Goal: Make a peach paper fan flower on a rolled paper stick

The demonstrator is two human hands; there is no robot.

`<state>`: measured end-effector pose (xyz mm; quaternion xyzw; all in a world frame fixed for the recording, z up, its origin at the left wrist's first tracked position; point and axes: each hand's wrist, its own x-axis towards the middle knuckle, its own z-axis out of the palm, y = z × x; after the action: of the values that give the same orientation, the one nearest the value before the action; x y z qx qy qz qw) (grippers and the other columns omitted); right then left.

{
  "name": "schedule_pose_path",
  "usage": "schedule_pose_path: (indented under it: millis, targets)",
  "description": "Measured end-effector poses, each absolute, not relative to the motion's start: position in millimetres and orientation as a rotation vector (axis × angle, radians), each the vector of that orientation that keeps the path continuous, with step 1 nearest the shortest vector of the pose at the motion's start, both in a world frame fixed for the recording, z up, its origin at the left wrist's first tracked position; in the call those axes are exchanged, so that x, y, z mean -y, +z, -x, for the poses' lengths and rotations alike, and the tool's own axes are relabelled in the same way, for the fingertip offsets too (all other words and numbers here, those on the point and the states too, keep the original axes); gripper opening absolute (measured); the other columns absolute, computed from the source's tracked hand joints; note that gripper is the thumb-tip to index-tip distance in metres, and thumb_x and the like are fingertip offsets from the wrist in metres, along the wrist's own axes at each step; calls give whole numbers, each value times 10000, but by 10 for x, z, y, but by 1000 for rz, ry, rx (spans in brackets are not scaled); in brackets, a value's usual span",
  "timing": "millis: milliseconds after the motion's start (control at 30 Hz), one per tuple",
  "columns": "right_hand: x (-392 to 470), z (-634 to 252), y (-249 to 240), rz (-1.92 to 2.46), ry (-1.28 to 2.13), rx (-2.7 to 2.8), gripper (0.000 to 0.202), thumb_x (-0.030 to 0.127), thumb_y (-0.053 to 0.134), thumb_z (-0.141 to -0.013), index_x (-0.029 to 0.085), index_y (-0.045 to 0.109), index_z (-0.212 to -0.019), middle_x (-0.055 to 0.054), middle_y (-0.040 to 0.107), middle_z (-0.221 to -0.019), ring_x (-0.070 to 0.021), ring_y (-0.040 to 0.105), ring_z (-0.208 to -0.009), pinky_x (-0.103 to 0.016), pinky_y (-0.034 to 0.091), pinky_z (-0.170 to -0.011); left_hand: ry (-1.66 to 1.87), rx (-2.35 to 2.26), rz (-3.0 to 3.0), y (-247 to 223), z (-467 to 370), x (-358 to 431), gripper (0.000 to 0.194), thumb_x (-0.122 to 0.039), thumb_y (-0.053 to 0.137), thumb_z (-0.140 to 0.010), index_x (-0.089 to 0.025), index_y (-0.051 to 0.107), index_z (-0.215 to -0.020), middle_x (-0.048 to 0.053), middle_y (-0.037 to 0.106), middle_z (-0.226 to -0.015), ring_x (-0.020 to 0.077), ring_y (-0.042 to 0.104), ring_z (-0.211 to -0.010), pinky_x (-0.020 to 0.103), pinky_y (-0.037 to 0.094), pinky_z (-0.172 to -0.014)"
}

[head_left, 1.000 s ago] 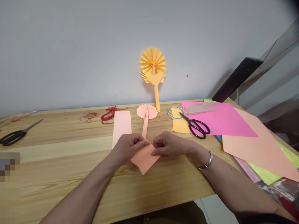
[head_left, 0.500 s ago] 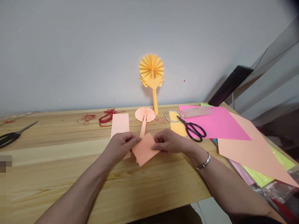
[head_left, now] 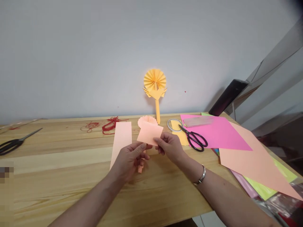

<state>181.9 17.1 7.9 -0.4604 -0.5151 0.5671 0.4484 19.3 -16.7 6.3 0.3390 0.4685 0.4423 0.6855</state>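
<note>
A small peach paper square (head_left: 149,134) is held up over the table between both hands. My right hand (head_left: 168,145) pinches its lower right corner. My left hand (head_left: 132,157) has thumb and index finger at its lower left edge, the other fingers curled loosely below. Behind the square lies a peach pleated fan (head_left: 147,120) with a paper handle, partly hidden by the square and my left hand. A longer peach strip (head_left: 122,135) lies left of the fan. A yellow fan figure (head_left: 155,82) leans upright against the wall.
Black scissors (head_left: 196,138), a tape roll (head_left: 174,125) and yellow paper lie right of the hands, beside a pink sheet (head_left: 227,134) and a large peach sheet (head_left: 251,160). Red string (head_left: 110,125) lies back left. Other scissors (head_left: 14,144) are far left.
The square has been raised and turned, now covering part of the peach fan. My left hand has shifted below it, and my right hand holds a lower corner. The view has tilted up slightly.
</note>
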Motion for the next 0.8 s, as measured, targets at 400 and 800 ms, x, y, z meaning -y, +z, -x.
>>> schedule_pose_path:
  millis: [400, 800]
  targets:
    - [-35, -1672, 5, 1059, 1443, 1268, 339, 439, 656, -710, 173, 486, -587, 0, 590, -508, -96, 515, -400, -201, 416, -379, 1178, -1056, -538, 73, -295, 197, 260, -323, 747, -616, -166, 541, -635, -46, 542, -506, 48, 409, -381, 160, 312, -327]
    - [-233, -1923, 137, 1049, 1360, 1393, 345, 482, 651, -702, 161, 636, -827, -20, 608, -731, -126, 555, -655, -202, 410, -494, 1091, -1340, -993, 156, -196, 195, 282, -315, 650, -722, -170, 556, -498, -10, 595, -453, 63, 446, -365, 193, 321, -394]
